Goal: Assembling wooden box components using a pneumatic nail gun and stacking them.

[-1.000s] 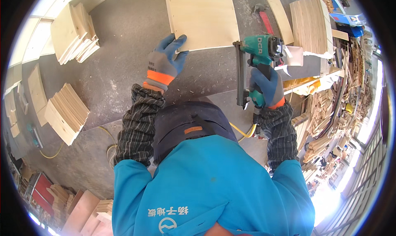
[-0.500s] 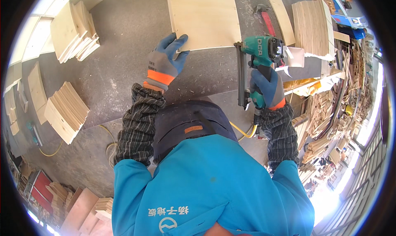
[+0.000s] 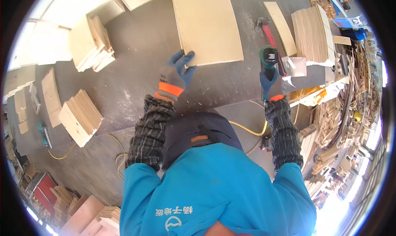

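A pale plywood panel [image 3: 208, 23] lies flat on the grey workbench [image 3: 136, 67]. My left hand [image 3: 176, 73], in a blue and orange glove, rests its fingers on the panel's near left corner. My right hand [image 3: 271, 82], gloved the same way, grips a green nail gun [image 3: 270, 58] held upright to the right of the panel, clear of its edge. A yellow hose [image 3: 247, 129] runs below my right forearm.
A red-handled hammer [image 3: 267, 30] and a narrow wood strip [image 3: 281, 26] lie right of the panel. Stacks of cut plywood pieces sit at the left [image 3: 80, 116] and at the upper right [image 3: 313, 34]. Wood offcuts crowd the right side.
My right hand has swung the nail gun away from the panel's right edge, turning it upright and farther right. My left hand stays on the panel's corner.
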### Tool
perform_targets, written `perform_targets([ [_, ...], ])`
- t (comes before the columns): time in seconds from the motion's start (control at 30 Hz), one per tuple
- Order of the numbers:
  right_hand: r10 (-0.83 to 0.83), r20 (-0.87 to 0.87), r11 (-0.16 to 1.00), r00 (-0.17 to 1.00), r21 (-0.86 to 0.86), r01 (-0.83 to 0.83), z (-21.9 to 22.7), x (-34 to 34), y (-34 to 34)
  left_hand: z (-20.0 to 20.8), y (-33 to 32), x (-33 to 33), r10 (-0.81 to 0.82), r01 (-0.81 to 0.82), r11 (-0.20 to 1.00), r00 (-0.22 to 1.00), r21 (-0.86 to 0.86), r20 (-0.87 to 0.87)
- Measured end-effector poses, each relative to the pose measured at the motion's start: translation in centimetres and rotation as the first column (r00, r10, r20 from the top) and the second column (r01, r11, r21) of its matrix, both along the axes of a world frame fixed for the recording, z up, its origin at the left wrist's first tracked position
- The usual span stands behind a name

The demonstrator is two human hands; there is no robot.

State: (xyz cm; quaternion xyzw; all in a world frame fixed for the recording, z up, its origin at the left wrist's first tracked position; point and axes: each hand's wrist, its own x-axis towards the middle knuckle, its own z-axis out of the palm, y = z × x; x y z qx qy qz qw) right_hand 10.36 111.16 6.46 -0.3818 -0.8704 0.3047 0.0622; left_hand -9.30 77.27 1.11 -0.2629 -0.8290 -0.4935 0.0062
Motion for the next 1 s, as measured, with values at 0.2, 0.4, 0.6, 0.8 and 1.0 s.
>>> perform_targets([
  [0.2, -0.051, 0.357, 0.94, 0.933, 0.332, -0.075, -6.8, -1.1, 3.4, 1.4, 0.4, 0.8, -0.013, 0.019, 0.992, 0.999, -0.129, 0.048],
  [0.4, 0.201, -0.131, 0.954, 0.971, 0.251, -0.164, -3.8, -2.6, -1.6, 2.9, -1.0, 0.1, 0.042, -0.009, 0.986, 0.98, -0.167, 0.195],
  [0.6, -0.332, -0.35, 0.706, 0.876, -0.709, -0.016, -12.1, -5.0, 2.0, -0.9, 7.7, -1.9, -0.092, -0.08, 0.966, 0.78, 0.244, 0.619],
  [0.8, 0.005, -0.359, 0.927, 0.934, -0.349, -0.139, -1.6, -5.3, -8.6, -1.1, -3.2, -0.4, -0.232, -0.271, 0.878, 0.478, 0.394, 0.847],
  [1.0, -0.12, -0.47, 0.574, 0.874, -0.752, -0.326, -0.6, -3.0, -8.5, -6.5, -4.1, 7.6, -0.562, -0.399, 0.636, 0.349, 0.661, 0.75],
])
